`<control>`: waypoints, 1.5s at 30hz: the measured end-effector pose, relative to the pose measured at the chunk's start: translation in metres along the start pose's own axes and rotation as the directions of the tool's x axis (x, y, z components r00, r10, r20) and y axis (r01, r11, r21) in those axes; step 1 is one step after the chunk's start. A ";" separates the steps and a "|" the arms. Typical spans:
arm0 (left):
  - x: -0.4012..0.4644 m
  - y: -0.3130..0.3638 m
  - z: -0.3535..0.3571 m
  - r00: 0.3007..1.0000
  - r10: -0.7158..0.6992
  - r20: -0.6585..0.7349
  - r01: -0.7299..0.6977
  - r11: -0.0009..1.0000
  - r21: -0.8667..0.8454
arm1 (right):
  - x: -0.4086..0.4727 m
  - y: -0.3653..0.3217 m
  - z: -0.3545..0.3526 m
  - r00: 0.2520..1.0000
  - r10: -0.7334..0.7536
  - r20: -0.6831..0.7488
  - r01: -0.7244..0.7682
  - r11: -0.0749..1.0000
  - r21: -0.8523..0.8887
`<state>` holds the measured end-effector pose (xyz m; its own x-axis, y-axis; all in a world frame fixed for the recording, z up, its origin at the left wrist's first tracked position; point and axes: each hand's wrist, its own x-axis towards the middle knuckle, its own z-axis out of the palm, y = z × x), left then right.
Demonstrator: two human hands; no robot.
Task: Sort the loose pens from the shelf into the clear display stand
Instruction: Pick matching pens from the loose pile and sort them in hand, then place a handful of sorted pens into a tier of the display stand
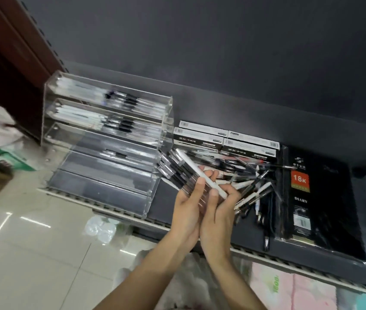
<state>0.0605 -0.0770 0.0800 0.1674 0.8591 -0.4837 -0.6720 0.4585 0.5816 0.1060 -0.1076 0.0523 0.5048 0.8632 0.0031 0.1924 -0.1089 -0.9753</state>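
Far left on the dark shelf [168, 198] sits the clear display stand [101, 139], a stepped acrylic thing with several tiers. The top two tiers already have rows of pens lying sideways, white barrels on the left and dark grips toward the right, kinda blurry though. The third tier has maybe one or two pens in it, and the lower tiers look bare as far as I can tell

Just right of the stand, both hands are up together over the shelf's front edge. The left hand [188, 211] is curled around a bundle of pens [177, 168], clear bodies with black grips, fanned out toward the stand's right wall, thumb pressed on top. The right hand [217, 211] is closed on that same bundle, thumb resting on a white pen [197, 173] that lies across the top of it

Behind the hands there's a stack of pen boxes [224, 139], white and black with barcodes. To the right of the hands is the messy pile of loose pens [253, 189] on the shelf, black and white ones crossing every which way. Further right lies a black diary [311, 198] with an orange "18K" label
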 end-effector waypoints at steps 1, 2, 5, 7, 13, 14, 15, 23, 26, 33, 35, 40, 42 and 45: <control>-0.002 0.007 -0.007 1.000 0.014 0.012 -0.013 1.000 -0.026 | -0.003 -0.003 0.008 1.000 -0.020 0.008 0.020 1.000 -0.009; -0.004 0.015 -0.014 0.999 0.028 0.019 -0.027 0.998 -0.050 | -0.005 -0.005 0.015 0.999 -0.052 0.018 0.052 0.998 -0.020; -0.007 0.042 -0.037 0.993 0.116 0.001 -0.116 0.993 -0.018 | -0.008 -0.013 0.036 0.986 -0.161 0.052 0.163 0.986 -0.042; -0.008 0.062 -0.057 0.985 0.171 0.017 -0.171 0.982 0.075 | -0.010 -0.020 0.053 0.979 -0.184 0.092 0.186 0.982 -0.020; 0.002 0.149 -0.131 0.988 0.152 -0.006 -0.139 0.919 0.369 | -0.024 -0.035 0.130 0.970 -0.175 0.170 0.186 0.981 -0.050; 0.006 0.164 -0.144 0.991 0.132 -0.004 -0.120 0.914 0.388 | -0.028 -0.037 0.148 0.972 -0.161 0.170 0.175 0.982 -0.072; 0.010 0.179 -0.156 0.994 0.113 -0.001 -0.103 0.908 0.406 | -0.033 -0.039 0.165 0.976 -0.142 0.164 0.158 0.983 -0.091; 0.029 0.245 -0.222 0.999 0.017 -0.032 -0.001 0.904 0.427 | -0.051 -0.058 0.237 0.965 -0.063 0.255 0.113 0.976 -0.186; 0.033 0.252 -0.235 0.999 -0.027 -0.025 0.035 0.902 0.431 | -0.052 -0.061 0.236 0.964 -0.033 0.262 0.105 0.957 -0.269; 0.039 0.259 -0.247 0.999 -0.038 0.012 0.029 0.910 0.415 | -0.040 -0.065 0.221 0.957 -0.072 0.279 0.172 0.920 -0.353; 0.042 0.267 -0.252 1.000 -0.019 -0.003 0.018 0.925 0.379 | -0.025 -0.070 0.213 0.969 -0.144 0.201 0.219 0.879 -0.423; 0.053 0.288 -0.266 0.994 0.078 -0.074 -0.046 0.931 0.362 | 0.034 -0.105 0.224 0.885 -0.430 0.179 0.437 0.632 -0.641; 0.054 0.292 -0.267 0.991 0.106 -0.080 -0.069 0.926 0.371 | 0.048 -0.111 0.243 0.848 -0.445 0.286 0.503 0.510 -0.698; 0.053 0.295 -0.267 0.984 0.144 -0.103 -0.097 0.924 0.369 | 0.045 -0.101 0.268 0.823 -0.369 0.433 0.566 0.463 -0.682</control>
<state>-0.3212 0.0433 0.0510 -0.0062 0.8883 -0.4592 -0.3707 0.4244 0.8261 -0.1165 0.0744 0.0913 -0.0197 0.9635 0.2668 0.9487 0.1023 -0.2991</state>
